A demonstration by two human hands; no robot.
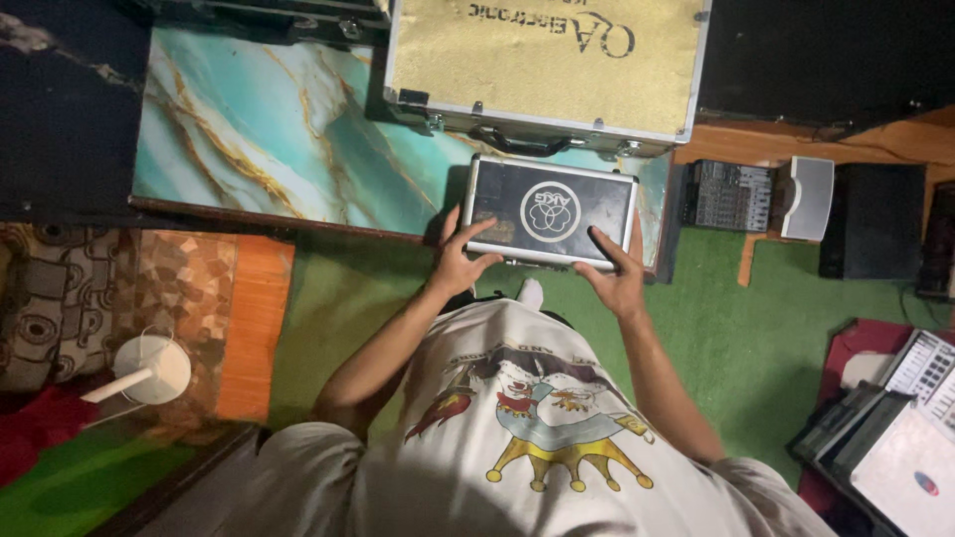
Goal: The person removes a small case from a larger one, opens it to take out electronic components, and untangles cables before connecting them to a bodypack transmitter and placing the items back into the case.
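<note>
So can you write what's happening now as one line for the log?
left hand: on near edge of small dark case | right hand: on same case | case: lid closed, on marbled table | big gold case: behind

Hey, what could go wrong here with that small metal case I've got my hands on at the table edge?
The small case sits right at the front edge of the marble-patterned table, so a pull from the left hand or right hand might tip it off onto the green floor. It also lies close against the large gold case, which may hinder opening it.
</note>
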